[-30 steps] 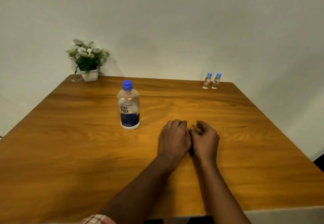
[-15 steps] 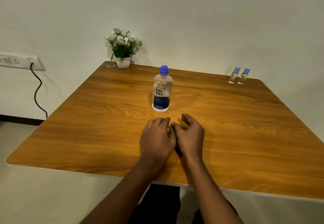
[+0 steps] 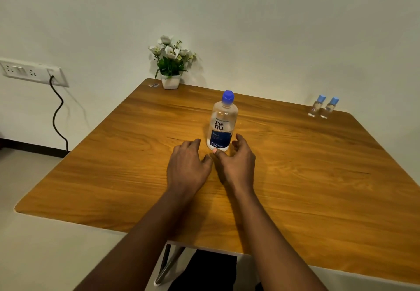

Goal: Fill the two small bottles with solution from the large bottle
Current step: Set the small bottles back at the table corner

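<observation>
Wooden surface (image 3: 318, 177) set against a pale wall, with a wall socket (image 3: 31, 72) and a black cable (image 3: 58, 113) at the left. The large bottle (image 3: 221, 122) stands upright near the centre of the surface, with its blue cap (image 3: 228, 97) fitted. The two small bottles (image 3: 315, 107) stand upright and capped, side by side at the far right corner, well apart from the large bottle. A potted plant (image 3: 170, 63) occupies the far left corner.

The left hand (image 3: 188, 168) is palm down just in front of the large bottle, fingers relaxed and slightly bent, holding nothing. The right hand (image 3: 236, 165) is beside it, fingers loosely curled and slightly spread, holding nothing. Its thumb tip lies at the bottle base; contact cannot be determined.
</observation>
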